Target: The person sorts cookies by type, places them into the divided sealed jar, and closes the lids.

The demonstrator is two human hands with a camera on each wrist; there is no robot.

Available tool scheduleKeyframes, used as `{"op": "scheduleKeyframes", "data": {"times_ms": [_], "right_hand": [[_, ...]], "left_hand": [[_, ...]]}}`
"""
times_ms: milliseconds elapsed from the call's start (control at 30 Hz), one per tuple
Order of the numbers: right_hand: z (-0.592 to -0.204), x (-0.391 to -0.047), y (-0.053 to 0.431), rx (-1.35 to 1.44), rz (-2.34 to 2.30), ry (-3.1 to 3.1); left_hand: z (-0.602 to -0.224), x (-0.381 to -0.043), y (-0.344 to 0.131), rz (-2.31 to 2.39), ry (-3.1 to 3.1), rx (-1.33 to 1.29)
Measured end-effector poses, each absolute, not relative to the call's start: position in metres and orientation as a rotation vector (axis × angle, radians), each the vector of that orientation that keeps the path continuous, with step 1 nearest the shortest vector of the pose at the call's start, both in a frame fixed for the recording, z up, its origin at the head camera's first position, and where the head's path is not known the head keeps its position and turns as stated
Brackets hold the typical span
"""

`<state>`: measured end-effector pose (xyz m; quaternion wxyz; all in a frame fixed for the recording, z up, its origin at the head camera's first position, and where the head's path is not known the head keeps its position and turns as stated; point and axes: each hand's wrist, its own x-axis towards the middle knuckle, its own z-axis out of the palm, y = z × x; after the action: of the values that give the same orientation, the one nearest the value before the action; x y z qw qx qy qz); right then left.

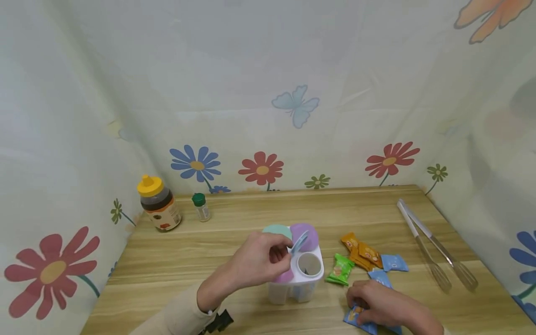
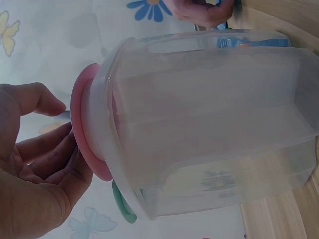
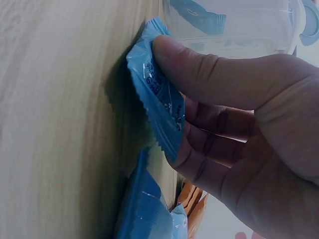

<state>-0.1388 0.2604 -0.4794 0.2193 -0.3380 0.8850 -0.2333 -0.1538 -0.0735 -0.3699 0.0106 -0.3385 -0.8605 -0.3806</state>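
A clear plastic container with a white top (image 1: 310, 293) stands in the middle of the table. My left hand (image 1: 260, 258) is over it, thumb and forefinger pinching a light blue lid (image 1: 299, 243) that is tipped up beside an uncovered round opening (image 1: 310, 264). Purple (image 1: 310, 237), green (image 1: 276, 229) and pink (image 2: 84, 124) lids cover its other openings. Through the container's wall, a blue packet (image 3: 199, 16) shows inside. To the right, my right hand (image 1: 378, 302) pinches a small blue snack packet (image 3: 154, 89) just above the table. Another blue packet (image 3: 144, 209) lies close by.
Orange packets (image 1: 364, 253), a green packet (image 1: 341, 269) and more blue packets (image 1: 394, 263) lie right of the container. Metal tongs (image 1: 437, 246) rest at the far right. A yellow-capped bottle (image 1: 161, 209) and a green-capped shaker (image 1: 202, 208) stand at back left.
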Motion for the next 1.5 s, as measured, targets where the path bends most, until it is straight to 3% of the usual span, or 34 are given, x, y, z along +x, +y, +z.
{"op": "scheduleKeyframes", "data": {"times_ms": [1500], "right_hand": [[-0.4841,-0.1396,0.2607,-1.206,-1.162,2.645]], "left_hand": [[-0.3715,-0.154,-0.0735,-1.221,-2.662,-1.063]]}}
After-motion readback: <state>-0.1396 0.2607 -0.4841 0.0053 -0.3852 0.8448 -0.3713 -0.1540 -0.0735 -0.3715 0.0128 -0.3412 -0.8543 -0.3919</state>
